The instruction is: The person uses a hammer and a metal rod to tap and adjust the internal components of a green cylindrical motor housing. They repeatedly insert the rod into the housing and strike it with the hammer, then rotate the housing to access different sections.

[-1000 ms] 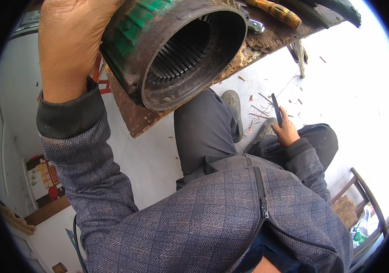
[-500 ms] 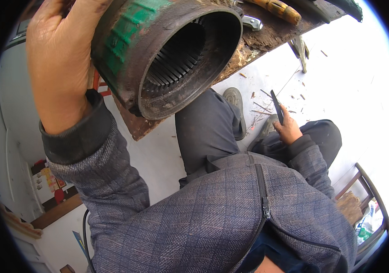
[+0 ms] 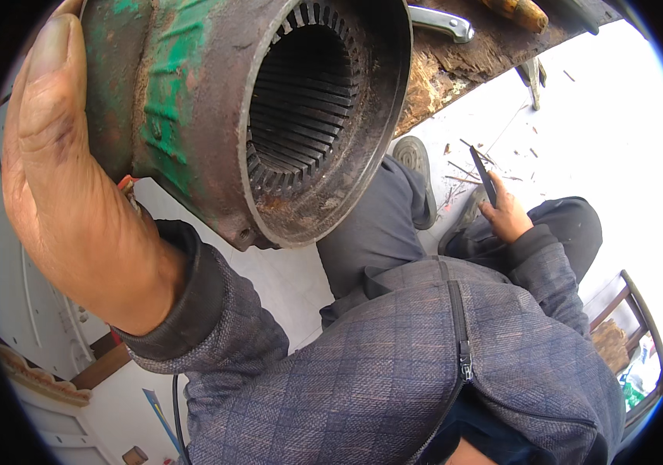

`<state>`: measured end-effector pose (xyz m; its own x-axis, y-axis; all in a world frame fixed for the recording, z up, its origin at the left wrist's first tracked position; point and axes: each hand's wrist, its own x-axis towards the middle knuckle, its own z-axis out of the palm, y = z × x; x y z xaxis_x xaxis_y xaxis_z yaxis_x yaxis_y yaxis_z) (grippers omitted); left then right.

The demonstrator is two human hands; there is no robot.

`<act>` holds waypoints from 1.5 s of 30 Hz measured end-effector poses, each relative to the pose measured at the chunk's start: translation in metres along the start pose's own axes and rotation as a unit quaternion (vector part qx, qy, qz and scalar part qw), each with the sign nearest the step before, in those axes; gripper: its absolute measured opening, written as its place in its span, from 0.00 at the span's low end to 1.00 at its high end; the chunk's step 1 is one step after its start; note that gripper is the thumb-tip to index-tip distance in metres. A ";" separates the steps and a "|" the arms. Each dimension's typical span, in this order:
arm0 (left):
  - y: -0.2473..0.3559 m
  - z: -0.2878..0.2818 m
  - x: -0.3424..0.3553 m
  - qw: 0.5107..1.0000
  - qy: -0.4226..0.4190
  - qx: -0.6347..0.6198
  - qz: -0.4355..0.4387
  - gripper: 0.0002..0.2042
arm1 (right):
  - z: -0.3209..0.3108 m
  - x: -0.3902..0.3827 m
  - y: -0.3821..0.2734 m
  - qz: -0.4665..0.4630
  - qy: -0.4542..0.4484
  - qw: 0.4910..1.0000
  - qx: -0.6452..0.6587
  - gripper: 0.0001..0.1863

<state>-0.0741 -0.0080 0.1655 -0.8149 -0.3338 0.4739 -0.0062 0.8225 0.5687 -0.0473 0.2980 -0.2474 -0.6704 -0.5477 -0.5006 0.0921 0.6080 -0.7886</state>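
Observation:
A motor housing (image 3: 219, 116), round and heavy with worn green paint and rusty brown metal, tilts so that its open end faces me. Inside the bore, the slotted stator core (image 3: 300, 116) shows its dark ribs. My left hand (image 3: 91, 186) is wrapped around the housing's left end; some of its fingers are out of view behind the metal. Lower right, above my lap, my right hand (image 3: 509, 215) closes on a thin, dark, flat strip (image 3: 482, 175) that points up and away. What kind of strip it is, I cannot tell.
A rough wooden bench (image 3: 444, 77) lies behind the housing, with a silver metal handle (image 3: 446, 23) and a wooden-handled tool (image 3: 519, 12) on it. Dark scraps (image 3: 464, 177) litter the pale floor by my shoes. A wooden chair (image 3: 645, 329) stands at right.
The housing has tipped and come closer, its bore turned more toward me. My left hand has moved lower with it. My right hand keeps the strip, and the view has shifted slightly.

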 end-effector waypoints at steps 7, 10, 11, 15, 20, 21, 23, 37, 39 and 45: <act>0.000 -0.006 0.012 0.999 -0.030 0.031 0.011 0.23 | -0.012 -0.005 -0.012 0.060 0.024 0.994 0.090 0.28; 0.001 -0.013 0.021 0.993 -0.051 0.086 0.069 0.22 | -0.025 -0.017 -0.024 0.015 0.052 0.982 0.181 0.22; 0.003 -0.016 0.026 0.990 -0.058 0.107 0.073 0.22 | -0.031 -0.023 -0.028 0.012 0.065 0.978 0.200 0.20; 0.005 -0.021 0.043 0.990 -0.099 0.095 0.033 0.21 | -0.055 -0.054 -0.042 -0.033 0.123 0.973 0.194 0.24; 0.004 -0.019 0.042 0.980 -0.171 -0.087 0.055 0.19 | -0.081 -0.092 -0.051 -0.066 0.218 0.963 0.145 0.26; 0.004 -0.018 0.042 0.973 -0.184 -0.126 0.061 0.19 | -0.084 -0.098 -0.053 -0.104 0.229 0.960 0.123 0.25; 0.003 -0.018 0.043 0.977 -0.176 -0.106 0.064 0.19 | -0.088 -0.107 -0.056 -0.090 0.276 0.946 0.144 0.25; -0.006 -0.027 0.036 0.996 -0.070 0.042 0.041 0.18 | -0.182 -0.060 -0.173 -0.335 0.356 0.856 -0.167 0.26; -0.004 -0.025 0.035 0.997 -0.065 0.029 0.034 0.18 | -0.208 -0.041 -0.207 -0.361 0.354 0.830 -0.237 0.24; -0.004 -0.017 0.037 0.994 -0.045 0.052 0.086 0.18 | -0.255 0.022 -0.307 -0.263 0.155 0.882 -0.359 0.19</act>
<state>-0.0949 -0.0311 0.1923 -0.8571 -0.1458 0.4940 0.0820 0.9082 0.4103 -0.2780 0.2463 0.0752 -0.6607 -0.7466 0.0777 -0.7074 0.5846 -0.3973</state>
